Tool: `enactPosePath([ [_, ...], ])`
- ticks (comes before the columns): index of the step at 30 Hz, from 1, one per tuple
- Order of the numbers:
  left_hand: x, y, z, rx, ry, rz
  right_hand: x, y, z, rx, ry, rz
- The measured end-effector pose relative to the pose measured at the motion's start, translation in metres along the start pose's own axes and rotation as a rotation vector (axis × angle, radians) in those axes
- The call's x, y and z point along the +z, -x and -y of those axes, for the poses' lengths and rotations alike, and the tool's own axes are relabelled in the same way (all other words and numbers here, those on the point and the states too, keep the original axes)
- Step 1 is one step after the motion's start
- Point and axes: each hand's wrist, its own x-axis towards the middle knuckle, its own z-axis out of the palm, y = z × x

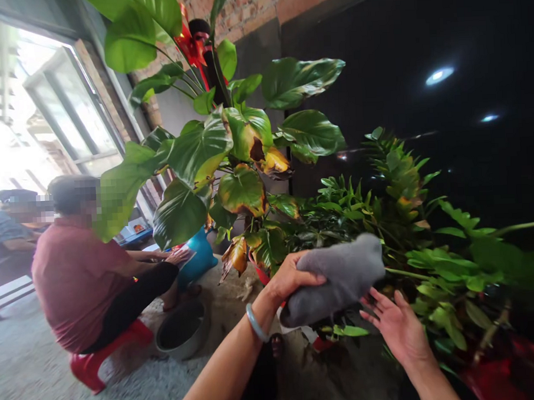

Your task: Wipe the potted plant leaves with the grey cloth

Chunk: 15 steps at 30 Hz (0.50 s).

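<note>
My left hand (290, 278), with a pale green bangle on the wrist, is closed on a grey cloth (336, 276) and holds it up in front of the low leafy plants (383, 218). My right hand (396, 324) is open, palm up, fingers spread, just below and to the right of the cloth. A tall plant with big green and yellowed leaves (230, 160) rises behind the cloth, with a red ribbon (189, 47) tied near its top.
A person in a maroon shirt (75, 273) sits on a red stool (101, 354) at the left, beside a grey basin (182, 330) on the floor. A blue container (201, 256) stands by the plant. A dark glossy wall fills the right, and red pots (491, 373) sit below.
</note>
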Motion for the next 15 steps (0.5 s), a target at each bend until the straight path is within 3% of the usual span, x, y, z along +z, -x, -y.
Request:
enactPosePath([
  [2, 0.003, -0.011, 0.005, 0.045, 0.051, -0.076, 0.002, 0.000, 0.000, 0.006, -0.011, -0.020],
  [4, 0.001, -0.010, 0.025, 0.004, -0.033, -0.122, 0.002, 0.001, 0.000, 0.018, -0.008, -0.039],
  [8, -0.012, 0.024, 0.059, -0.235, -0.309, 0.034, 0.000, 0.001, 0.001, 0.037, 0.025, -0.054],
  [11, -0.017, 0.040, 0.045, -0.276, -0.381, 0.144, -0.001, 0.001, 0.002, 0.038, 0.022, -0.055],
  [15, -0.010, 0.015, 0.007, -0.054, -0.231, -0.009, 0.004, 0.003, 0.002, 0.021, -0.032, -0.060],
])
